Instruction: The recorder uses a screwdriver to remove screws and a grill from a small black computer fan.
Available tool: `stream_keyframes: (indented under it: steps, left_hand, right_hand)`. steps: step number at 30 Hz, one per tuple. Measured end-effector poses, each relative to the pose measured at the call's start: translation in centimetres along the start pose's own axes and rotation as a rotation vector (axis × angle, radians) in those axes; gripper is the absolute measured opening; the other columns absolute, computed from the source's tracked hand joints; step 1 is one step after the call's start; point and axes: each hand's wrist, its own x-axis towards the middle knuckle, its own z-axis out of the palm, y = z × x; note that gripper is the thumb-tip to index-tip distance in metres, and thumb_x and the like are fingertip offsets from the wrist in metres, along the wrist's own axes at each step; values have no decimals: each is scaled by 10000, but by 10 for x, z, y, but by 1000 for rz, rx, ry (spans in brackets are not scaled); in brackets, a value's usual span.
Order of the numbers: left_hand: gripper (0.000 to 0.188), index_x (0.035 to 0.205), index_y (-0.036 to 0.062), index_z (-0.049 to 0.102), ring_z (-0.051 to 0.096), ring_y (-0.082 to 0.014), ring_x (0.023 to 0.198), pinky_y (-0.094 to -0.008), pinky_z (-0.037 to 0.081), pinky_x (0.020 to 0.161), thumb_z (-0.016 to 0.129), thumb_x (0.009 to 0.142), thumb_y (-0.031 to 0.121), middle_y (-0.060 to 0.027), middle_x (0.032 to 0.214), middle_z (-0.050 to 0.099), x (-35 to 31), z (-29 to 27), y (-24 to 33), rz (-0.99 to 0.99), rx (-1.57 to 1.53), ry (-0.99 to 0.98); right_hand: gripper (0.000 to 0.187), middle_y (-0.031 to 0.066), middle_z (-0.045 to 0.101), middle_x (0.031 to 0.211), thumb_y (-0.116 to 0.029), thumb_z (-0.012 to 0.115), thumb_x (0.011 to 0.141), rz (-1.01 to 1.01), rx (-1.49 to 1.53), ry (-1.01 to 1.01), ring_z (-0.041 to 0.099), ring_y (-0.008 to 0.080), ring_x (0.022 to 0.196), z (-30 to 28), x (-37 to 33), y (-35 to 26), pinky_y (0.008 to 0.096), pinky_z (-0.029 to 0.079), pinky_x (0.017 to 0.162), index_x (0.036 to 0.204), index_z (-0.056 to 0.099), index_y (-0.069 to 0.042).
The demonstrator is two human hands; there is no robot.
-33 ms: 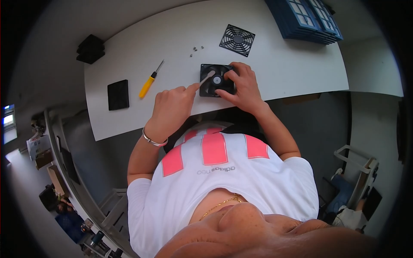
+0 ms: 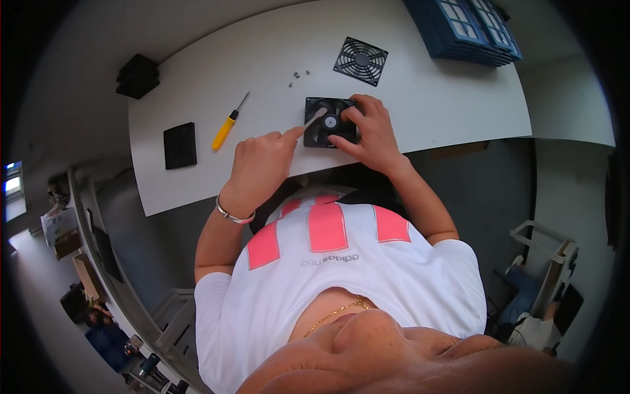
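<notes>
A black square computer fan [image 2: 317, 136] with a pale round hub lies flat on the white table [image 2: 420, 105] near its front edge. My right hand [image 2: 373, 136] grips the fan's right side, its fingers curled over the frame and the thumb near the hub. Pinched in my left hand [image 2: 264, 161] is a slim pale toothbrush [image 2: 314, 119]. Its head rests at the fan blades, left of the hub and above it. My left fingertips are partly hidden behind the hand.
A yellow-handled screwdriver [image 2: 225, 131] and a black flat square piece [image 2: 180, 146] lie to the left. Several small screws [image 2: 296, 75] and a black fan grille [image 2: 361, 60] lie beyond the fan. Stacked blue frames [image 2: 464, 38] stand far right; black parts [image 2: 138, 75] sit at the far-left edge.
</notes>
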Motion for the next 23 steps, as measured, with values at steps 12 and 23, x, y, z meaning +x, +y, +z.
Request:
stream_keyframes:
  steps: [12, 23]
  left_hand:
    - [225, 1122, 139, 692, 626, -255, 581, -364, 482, 542, 652, 901, 123, -77, 665, 628, 9, 4, 1, 1, 91, -24]
    - [265, 1162, 126, 673, 639, -259, 606, -371, 495, 573, 660, 897, 112, -89, 694, 641, -3, -3, 2, -22, -29, 16]
  right_hand:
    - [256, 154, 556, 1205, -317, 747, 813, -10, 48, 42, 492, 343, 1173, 5, -1, 7, 457, 397, 946, 917, 650, -104]
    - [285, 161, 550, 1220, -305, 787, 773, -4, 57, 8, 495, 355, 1164, 1, 0, 7, 447, 393, 974, 916, 656, -96]
